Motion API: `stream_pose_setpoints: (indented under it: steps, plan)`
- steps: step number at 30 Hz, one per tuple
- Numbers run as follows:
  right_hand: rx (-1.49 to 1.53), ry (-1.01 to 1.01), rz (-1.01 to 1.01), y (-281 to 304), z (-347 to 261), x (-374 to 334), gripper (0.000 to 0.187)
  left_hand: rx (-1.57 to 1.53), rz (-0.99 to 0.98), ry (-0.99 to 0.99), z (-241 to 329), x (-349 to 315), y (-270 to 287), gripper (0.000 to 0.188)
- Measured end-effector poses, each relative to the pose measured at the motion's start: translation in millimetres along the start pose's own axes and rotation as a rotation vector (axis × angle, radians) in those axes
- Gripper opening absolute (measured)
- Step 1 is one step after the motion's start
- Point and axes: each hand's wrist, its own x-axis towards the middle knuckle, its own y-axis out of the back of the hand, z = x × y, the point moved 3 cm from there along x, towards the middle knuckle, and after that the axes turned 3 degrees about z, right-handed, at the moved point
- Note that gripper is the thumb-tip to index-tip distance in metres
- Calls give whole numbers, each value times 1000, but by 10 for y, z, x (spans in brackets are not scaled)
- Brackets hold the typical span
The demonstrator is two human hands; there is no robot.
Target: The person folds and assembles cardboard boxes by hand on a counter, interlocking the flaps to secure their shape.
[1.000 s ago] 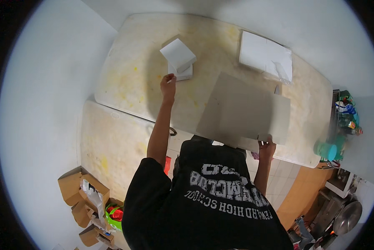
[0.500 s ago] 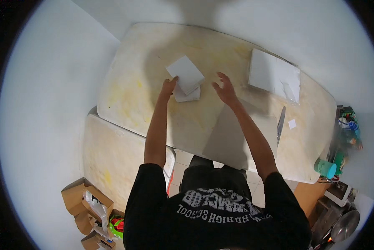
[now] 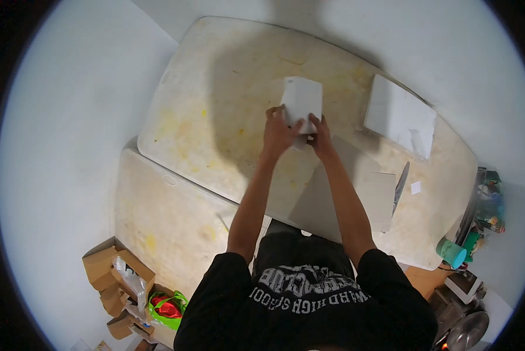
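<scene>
- White box is up in the middle of the table, held in both hands. It's a bit blurry, so can't tell if it's just one or two stacked, or whether it's touching the tabletop.
- Left hand has it by the left side and near end: fingers at the edge, thumb over the top. Grip's about as wide as the box lets it be.
- Right hand is on the near right corner, thumb up against the box, the other fingers mostly tucked out of sight. So yeah, both hands are on the same thing, pretty close together.
- Grey board lies at the near edge of the table, with the right forearm crossing over it and a smaller grey sheet on its right part.
- Knife sits just beside that sheet's right edge, and a little white square is near it on the far side from the sheet.
- White pack with some clear plastic on it is by the back edge, well right of the hands.
- Teal cup is down at the right end, and cardboard boxes plus a green bag are bottom left.
</scene>
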Motion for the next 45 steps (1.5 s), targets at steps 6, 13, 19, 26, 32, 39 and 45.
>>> stream_pose_setpoints:
  steps: [6,13,19,26,32,39,45]
  plan:
    - [982,-75,-239,449,-17,-451,59,-210,-140,-258,1019,-671,256,68]
    - [1369,29,-477,740,-221,-986,65,-829,-567,-167,1454,-922,472,61]
    - [1321,204,-620,786,-349,-1312,69,-876,-668,-272,1820,-1142,475,63]
    - [685,457,-299,1037,-323,-1509,67,-874,-741,-290,2010,-1351,406,59]
    - [1200,374,-334,1133,-311,-1671,58,-639,-557,-474,1843,-1459,258,65]
    - [491,481,14,1342,-228,-1869,70,-583,-498,-69,1512,-1454,140,82]
    - [17,549,139,1221,-195,-1920,72,-817,-504,32,1117,-1392,-38,90]
